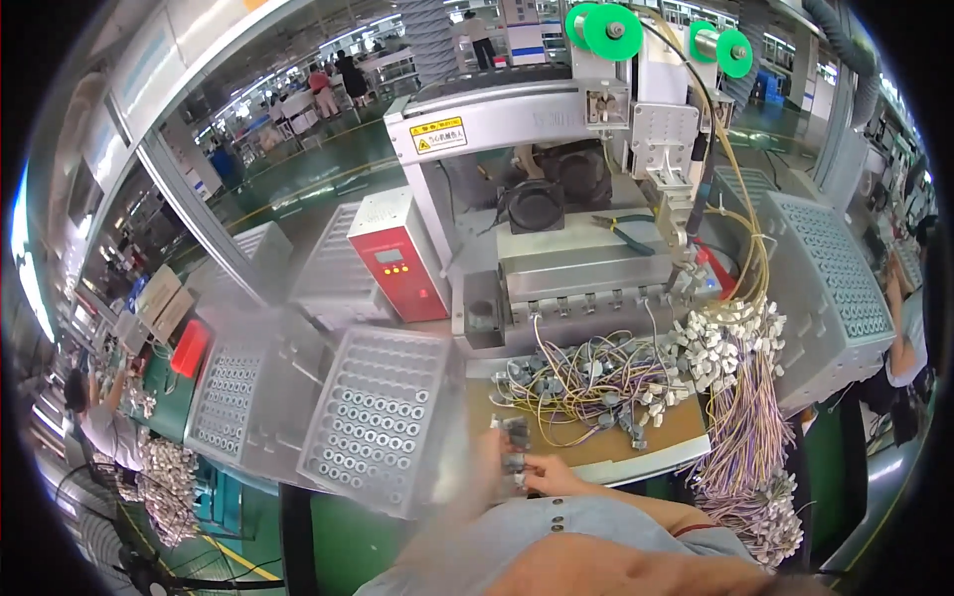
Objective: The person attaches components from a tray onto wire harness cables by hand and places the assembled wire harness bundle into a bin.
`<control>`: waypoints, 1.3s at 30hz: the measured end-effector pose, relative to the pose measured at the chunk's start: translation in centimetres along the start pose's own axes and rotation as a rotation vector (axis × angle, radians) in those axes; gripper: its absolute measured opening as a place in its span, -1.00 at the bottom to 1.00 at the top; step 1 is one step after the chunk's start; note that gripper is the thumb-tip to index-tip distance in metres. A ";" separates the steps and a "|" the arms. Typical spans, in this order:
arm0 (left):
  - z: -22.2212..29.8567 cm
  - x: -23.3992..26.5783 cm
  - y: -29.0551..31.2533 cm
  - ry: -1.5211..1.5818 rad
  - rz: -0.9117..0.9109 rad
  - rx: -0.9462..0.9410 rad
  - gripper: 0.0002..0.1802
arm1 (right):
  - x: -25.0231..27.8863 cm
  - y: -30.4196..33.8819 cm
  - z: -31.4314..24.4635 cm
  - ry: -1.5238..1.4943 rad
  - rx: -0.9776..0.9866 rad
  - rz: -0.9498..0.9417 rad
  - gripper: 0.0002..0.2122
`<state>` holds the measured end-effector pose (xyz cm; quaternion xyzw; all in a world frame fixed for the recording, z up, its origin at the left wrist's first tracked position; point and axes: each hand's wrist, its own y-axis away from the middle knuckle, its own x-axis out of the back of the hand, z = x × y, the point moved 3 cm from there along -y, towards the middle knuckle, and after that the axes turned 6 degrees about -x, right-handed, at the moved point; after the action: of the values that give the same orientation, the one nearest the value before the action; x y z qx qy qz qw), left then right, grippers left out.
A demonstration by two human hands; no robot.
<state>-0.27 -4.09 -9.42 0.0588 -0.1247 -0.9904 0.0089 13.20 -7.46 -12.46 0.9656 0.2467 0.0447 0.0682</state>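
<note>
Near the front edge of the brown work board point(656, 437), my right hand point(552, 477) is closed, its fingertips pinching one of several small grey metal-looking parts point(513, 463). My left hand point(485, 467) is beside these parts on the left, smeared by motion, so its fingers cannot be read. Behind both hands lies a tangled heap of grey parts with yellow and purple wires point(586, 382). A translucent tray point(373, 412) of round metal pieces in rows is close to my left hand.
A bench machine point(576, 278) with green reels point(611, 32) stands ahead; pliers point(628, 234) lie on it. A red-and-white control box point(402, 263) is at its left. White-connector wire bundles point(740, 397) hang at right. More trays point(840, 268) stand at both sides; co-workers sit farther off.
</note>
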 end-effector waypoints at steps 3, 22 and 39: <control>-0.8 -0.6 0.7 0.349 -0.056 0.129 -0.67 | 0.1 0.8 -2.0 -0.015 0.008 -0.061 -0.75; -4.8 -2.0 0.3 -0.086 -0.047 -0.263 -0.63 | 1.4 0.8 -1.9 0.052 0.185 0.061 -0.70; -8.2 -12.0 -6.2 -0.056 -0.516 0.122 -0.52 | 1.9 0.2 0.4 0.063 0.354 0.275 -0.81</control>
<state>12.65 0.24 -17.48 0.0614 -0.1654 -0.9518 -0.2508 15.02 -6.75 -12.74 0.9853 0.1186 0.0399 -0.1166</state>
